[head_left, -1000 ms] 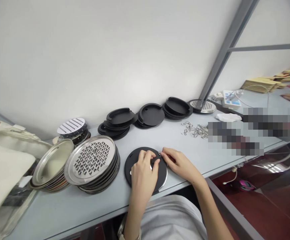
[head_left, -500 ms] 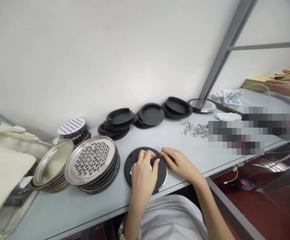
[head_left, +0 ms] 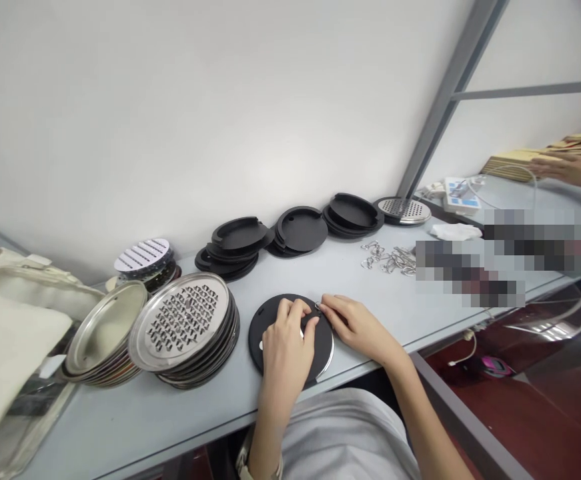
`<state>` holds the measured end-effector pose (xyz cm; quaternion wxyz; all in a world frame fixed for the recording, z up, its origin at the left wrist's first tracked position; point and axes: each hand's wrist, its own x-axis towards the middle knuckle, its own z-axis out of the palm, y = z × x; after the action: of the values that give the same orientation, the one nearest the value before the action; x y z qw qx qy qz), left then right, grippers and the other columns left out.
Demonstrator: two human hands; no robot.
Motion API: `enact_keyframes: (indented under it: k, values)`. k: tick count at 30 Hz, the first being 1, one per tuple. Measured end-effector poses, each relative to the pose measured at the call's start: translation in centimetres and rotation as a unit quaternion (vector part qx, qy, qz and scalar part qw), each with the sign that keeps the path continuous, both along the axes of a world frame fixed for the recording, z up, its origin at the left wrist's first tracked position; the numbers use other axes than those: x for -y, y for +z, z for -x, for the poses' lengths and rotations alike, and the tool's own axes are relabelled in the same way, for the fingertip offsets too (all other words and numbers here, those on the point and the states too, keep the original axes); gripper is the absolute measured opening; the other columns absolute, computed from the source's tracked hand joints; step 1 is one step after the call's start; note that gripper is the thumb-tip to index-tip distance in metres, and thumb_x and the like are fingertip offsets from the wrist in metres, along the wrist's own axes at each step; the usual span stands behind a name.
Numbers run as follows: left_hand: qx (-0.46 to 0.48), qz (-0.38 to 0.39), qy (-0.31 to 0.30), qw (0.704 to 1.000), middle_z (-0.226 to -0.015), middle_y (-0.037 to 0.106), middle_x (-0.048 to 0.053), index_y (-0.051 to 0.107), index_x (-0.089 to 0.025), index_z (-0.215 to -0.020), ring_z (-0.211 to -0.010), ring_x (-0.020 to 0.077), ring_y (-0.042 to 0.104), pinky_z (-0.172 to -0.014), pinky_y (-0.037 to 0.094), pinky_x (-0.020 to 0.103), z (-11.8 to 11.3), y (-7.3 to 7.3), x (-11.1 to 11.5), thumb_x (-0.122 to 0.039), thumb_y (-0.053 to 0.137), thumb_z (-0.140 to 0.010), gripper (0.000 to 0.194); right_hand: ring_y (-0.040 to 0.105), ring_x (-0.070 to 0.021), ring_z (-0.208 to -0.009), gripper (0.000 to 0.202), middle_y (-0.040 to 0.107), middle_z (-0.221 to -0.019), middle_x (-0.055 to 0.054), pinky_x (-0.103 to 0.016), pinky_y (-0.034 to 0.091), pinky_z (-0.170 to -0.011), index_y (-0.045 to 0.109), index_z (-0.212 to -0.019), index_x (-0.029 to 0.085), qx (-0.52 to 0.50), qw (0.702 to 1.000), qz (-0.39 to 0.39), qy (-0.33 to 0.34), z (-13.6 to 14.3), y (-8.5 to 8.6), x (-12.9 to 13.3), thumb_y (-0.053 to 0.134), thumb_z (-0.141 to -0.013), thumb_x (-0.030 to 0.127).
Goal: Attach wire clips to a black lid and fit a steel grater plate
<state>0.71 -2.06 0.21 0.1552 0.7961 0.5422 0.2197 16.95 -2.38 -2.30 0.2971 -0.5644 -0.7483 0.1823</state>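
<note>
A black round disc (head_left: 266,321) with a silvery edge showing on its right side lies flat on the table in front of me. Across its middle my left hand (head_left: 287,343) is curled, fingers and thumb bent onto the disc. My right hand (head_left: 354,325) pinches a small metal wire clip (head_left: 317,306) at the disc's upper right rim. The fingertips hide part of the clip. More wire clips (head_left: 394,259) lie loose beyond my right hand. To the left of the disc rises a stack of round metal graters (head_left: 185,323).
Metal rings or lids (head_left: 105,330) are stacked farther left, beside a cream bag (head_left: 15,327). Black round holders (head_left: 300,230) line the wall, with a perforated grater (head_left: 405,211) at their right end. Another person's hand (head_left: 577,172) is at yellowish stacked pieces (head_left: 510,163).
The view has shifted very slightly. Both hands stay at the disc, with the right fingertips and the wire clip turned or lowered a little at the rim.
</note>
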Motion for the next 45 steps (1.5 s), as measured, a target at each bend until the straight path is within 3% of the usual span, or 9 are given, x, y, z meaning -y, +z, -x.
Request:
enact_keyframes:
  k: [5, 12, 45]
  values:
    - [-0.026, -0.01, -0.017, 0.999, -0.103, 0.056, -0.002, 0.054, -0.034, -0.116, -0.073, 0.0124, 0.061, -0.059, 0.035, 0.026, 0.03, 0.09, 0.08, -0.029, 0.046, -0.094, 0.023, 0.048, -0.0151, -0.063, 0.024, 0.049, -0.068, 0.001, -0.026, 0.037, -0.063, 0.045, -0.076, 0.021, -0.006, 1.0, -0.005, -0.001, 0.0, -0.1, 0.04, 0.036, -0.098, 0.021]
    - [-0.078, -0.025, -0.032, 0.996, -0.102, 0.053, -0.001, 0.047, -0.041, -0.128, -0.063, 0.0109, 0.058, -0.056, 0.034, 0.025, -0.03, 0.37, 0.34, -0.028, 0.039, -0.096, 0.036, 0.05, -0.0159, -0.065, 0.022, 0.052, -0.07, 0.0, -0.027, 0.039, -0.064, 0.049, -0.08, 0.021, -0.022, 1.0, -0.003, 0.004, -0.04, -0.07, 0.03, 0.035, -0.098, 0.022]
    - [-0.054, -0.019, -0.03, 0.998, -0.105, 0.055, -0.001, 0.047, -0.042, -0.13, -0.069, 0.0123, 0.061, -0.055, 0.033, 0.025, -0.09, 0.39, 0.38, -0.026, 0.04, -0.096, 0.038, 0.05, -0.0154, -0.065, 0.026, 0.05, -0.069, 0.001, -0.026, 0.039, -0.064, 0.043, -0.075, 0.021, -0.04, 0.999, 0.006, 0.002, -0.04, 0.06, 0.2, 0.034, -0.099, 0.025]
